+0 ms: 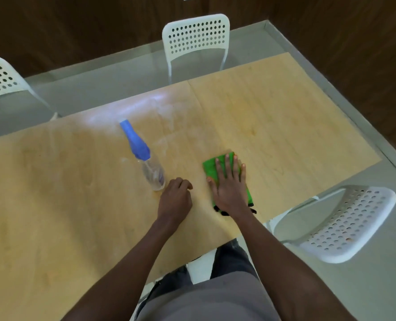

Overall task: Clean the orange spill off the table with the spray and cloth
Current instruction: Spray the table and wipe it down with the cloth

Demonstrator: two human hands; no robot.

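Note:
A green cloth (212, 164) lies flat on the light wooden table (64, 193), right of centre. My right hand (229, 181) presses down on the cloth with straight, spread fingers and covers most of it. A clear spray bottle (151, 171) with a blue trigger head (135, 141) stands upright just left of the hands. My left hand (176, 200) rests on the table beside the bottle's base with its fingers curled, holding nothing. No orange spill shows on the bare wood; the patch under the cloth is hidden. A faint whitish sheen lies on the table beyond the bottle.
Three white perforated chairs surround the table: one at the far side (195, 40), one at the far left (0, 77), one at the near right (338, 223). Grey floor (366, 286) lies beyond the table's right edge. My legs stand at the near edge.

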